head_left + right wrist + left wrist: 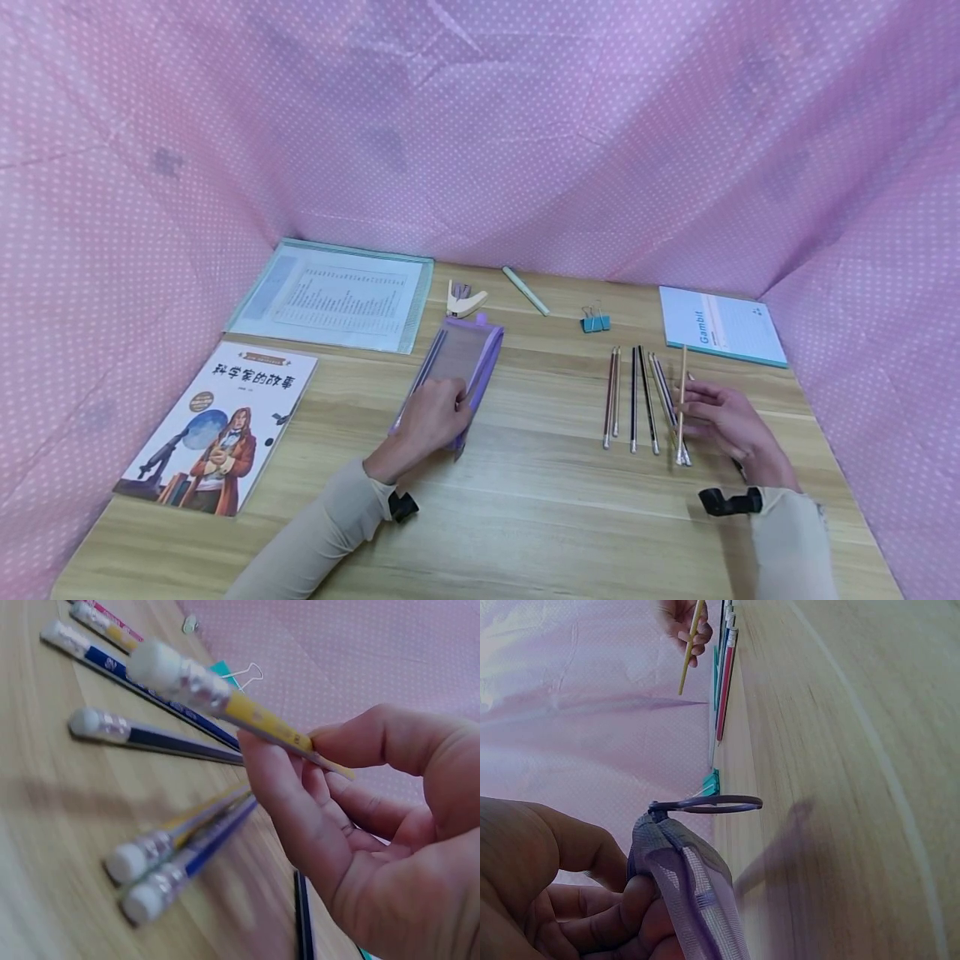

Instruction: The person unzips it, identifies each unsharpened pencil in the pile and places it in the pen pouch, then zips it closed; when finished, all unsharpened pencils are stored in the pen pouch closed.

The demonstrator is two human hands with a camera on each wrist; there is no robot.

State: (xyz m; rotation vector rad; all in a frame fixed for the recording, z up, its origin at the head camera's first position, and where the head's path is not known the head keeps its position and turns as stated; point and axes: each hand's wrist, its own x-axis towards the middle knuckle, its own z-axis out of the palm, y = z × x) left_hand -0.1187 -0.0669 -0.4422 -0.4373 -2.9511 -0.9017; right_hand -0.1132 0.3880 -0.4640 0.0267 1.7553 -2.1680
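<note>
My left hand [435,410] grips the near end of a purple mesh pencil case [461,354]. In the left wrist view the case's zipper pull [720,802] sticks out beyond the fingers. Slim dark pencils [427,367] show along the case's left side. Between thumb and fingers, my right hand [731,421] pinches a yellow pencil [259,718], raised above the table with its white eraser end toward me. Several other pencils [634,400] lie side by side left of that hand, erasers nearest me. A dark pencil [302,907] lies partly hidden beneath the right hand.
A picture book [225,433] and a clear document folder [345,296] lie at the left. Behind the case are a stapler-like tool [467,302], a pale green pen [527,292] and a teal binder clip [596,320]. A notebook [723,325] lies back right. Pink dotted cloth surrounds the table.
</note>
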